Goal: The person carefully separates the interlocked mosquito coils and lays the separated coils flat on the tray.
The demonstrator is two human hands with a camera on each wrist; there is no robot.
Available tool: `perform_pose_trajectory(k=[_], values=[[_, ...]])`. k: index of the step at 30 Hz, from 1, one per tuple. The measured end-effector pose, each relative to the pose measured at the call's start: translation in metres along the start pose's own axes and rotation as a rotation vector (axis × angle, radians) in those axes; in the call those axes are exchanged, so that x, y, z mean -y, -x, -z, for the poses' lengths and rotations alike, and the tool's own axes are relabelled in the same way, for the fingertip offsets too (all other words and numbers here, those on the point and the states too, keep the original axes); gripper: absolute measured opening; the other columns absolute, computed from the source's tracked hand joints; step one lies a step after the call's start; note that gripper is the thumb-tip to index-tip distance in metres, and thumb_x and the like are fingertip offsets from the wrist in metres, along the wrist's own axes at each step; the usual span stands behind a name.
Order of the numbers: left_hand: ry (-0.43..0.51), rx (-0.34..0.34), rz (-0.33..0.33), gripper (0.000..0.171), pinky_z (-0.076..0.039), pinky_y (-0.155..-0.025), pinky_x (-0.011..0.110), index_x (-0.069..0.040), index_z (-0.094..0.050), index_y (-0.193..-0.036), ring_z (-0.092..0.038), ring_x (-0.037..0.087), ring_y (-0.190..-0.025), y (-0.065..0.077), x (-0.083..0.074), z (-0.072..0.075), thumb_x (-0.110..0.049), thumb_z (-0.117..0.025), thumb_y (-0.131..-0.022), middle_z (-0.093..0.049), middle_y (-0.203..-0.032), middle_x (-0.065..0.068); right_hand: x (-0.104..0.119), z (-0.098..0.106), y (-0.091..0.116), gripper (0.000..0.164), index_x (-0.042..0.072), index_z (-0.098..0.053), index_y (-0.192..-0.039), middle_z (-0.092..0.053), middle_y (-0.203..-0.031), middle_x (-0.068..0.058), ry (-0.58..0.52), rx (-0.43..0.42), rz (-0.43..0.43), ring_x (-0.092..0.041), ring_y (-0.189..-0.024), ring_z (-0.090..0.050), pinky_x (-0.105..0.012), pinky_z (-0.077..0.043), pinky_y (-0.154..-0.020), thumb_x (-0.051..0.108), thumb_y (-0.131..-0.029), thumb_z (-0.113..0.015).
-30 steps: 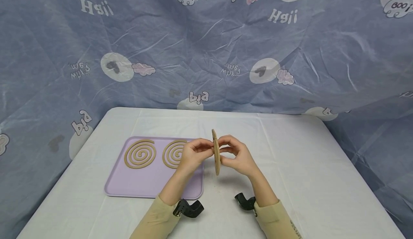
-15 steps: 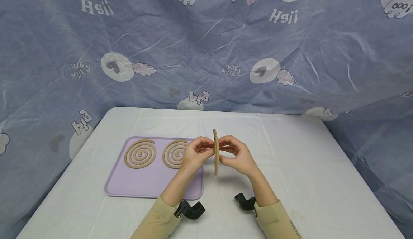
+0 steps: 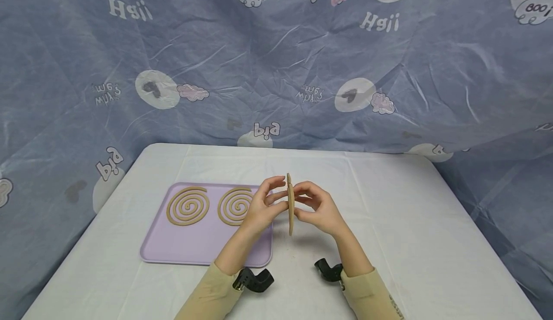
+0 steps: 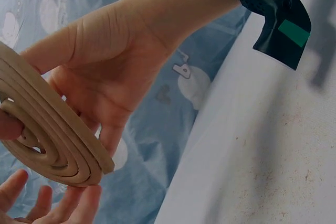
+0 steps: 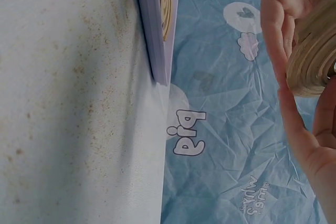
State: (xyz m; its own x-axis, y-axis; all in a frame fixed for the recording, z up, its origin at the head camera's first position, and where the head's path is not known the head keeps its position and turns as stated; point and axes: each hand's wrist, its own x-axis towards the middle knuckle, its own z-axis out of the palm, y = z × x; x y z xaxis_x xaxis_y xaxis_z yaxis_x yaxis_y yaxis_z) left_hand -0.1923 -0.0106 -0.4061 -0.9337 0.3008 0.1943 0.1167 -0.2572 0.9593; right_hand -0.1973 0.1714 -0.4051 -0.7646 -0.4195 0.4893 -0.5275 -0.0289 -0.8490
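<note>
Both hands hold a tan mosquito coil (image 3: 291, 206) upright, edge-on in the head view, above the white table. My left hand (image 3: 261, 207) grips its left face with the thumb and fingers, while the upper fingers stand out from it. From the right, my right hand (image 3: 318, 208) pinches the coil with bent fingers and thumb. In the left wrist view the rings of the coil (image 4: 63, 129) lie closely nested, with the right hand (image 4: 105, 61) behind them. Two more coils, a left one (image 3: 187, 207) and a right one (image 3: 229, 207), lie flat on the purple tray (image 3: 194, 250).
The tray sits left of the hands, partly behind the left forearm. Brown crumbs (image 4: 262, 182) dot the white tablecloth (image 3: 414, 243). Black wrist cameras (image 3: 254, 280) are on both sleeves. A blue printed curtain (image 3: 268, 56) hangs behind the table.
The left hand's upper fingers have lifted and spread away from the coil. The coil has tilted slightly; the right hand stays nearly still.
</note>
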Motion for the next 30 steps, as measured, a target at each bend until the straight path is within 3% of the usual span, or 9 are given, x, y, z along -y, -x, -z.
perform_pose_trajectory(k=[8, 15, 21, 30], values=[[-0.052, -0.02, -0.004, 0.059, -0.037, -0.098, 0.046, -0.014, -0.043, -0.133, -0.046, 0.027, -0.118, -0.0001, 0.001, -0.0005, -0.004, -0.068, -0.081, -0.05, -0.13, 0.012, 0.0013, 0.0001, -0.0006, 0.039, -0.007, -0.054, -0.111, -0.057, -0.106, -0.012, -0.025, 0.015, 0.0, -0.018, -0.101, -0.056, -0.036, -0.049, -0.089, -0.014, -0.075, -0.066], [-0.025, -0.003, -0.004, 0.06, -0.047, -0.088, 0.039, -0.014, -0.041, -0.134, -0.049, 0.029, -0.115, 0.0, 0.0015, -0.0003, -0.002, -0.066, -0.08, -0.045, -0.126, 0.013, 0.0017, -0.0001, -0.0002, 0.037, -0.008, -0.053, -0.11, -0.057, -0.106, -0.007, -0.045, 0.022, -0.005, -0.018, -0.1, -0.055, -0.037, -0.051, -0.087, -0.014, -0.075, -0.063], [-0.039, -0.022, -0.019, 0.059, -0.043, -0.09, 0.038, -0.012, -0.044, -0.133, -0.049, 0.027, -0.113, -0.0006, 0.0026, -0.0002, -0.002, -0.067, -0.08, -0.049, -0.125, 0.014, -0.0001, 0.0, -0.0004, 0.038, -0.011, -0.051, -0.112, -0.056, -0.105, -0.01, -0.076, 0.023, 0.031, -0.017, -0.098, -0.055, -0.035, -0.051, -0.086, -0.015, -0.075, -0.062], [-0.035, -0.08, 0.022, 0.059, -0.045, -0.084, 0.033, -0.003, -0.046, -0.128, -0.051, 0.028, -0.108, -0.0014, 0.0024, -0.0011, 0.0, -0.07, -0.075, -0.055, -0.116, 0.016, -0.0029, -0.0003, -0.0013, 0.038, -0.009, -0.05, -0.111, -0.052, -0.102, -0.02, -0.181, 0.033, 0.069, -0.016, -0.097, -0.054, -0.032, -0.052, -0.084, -0.014, -0.075, -0.063]])
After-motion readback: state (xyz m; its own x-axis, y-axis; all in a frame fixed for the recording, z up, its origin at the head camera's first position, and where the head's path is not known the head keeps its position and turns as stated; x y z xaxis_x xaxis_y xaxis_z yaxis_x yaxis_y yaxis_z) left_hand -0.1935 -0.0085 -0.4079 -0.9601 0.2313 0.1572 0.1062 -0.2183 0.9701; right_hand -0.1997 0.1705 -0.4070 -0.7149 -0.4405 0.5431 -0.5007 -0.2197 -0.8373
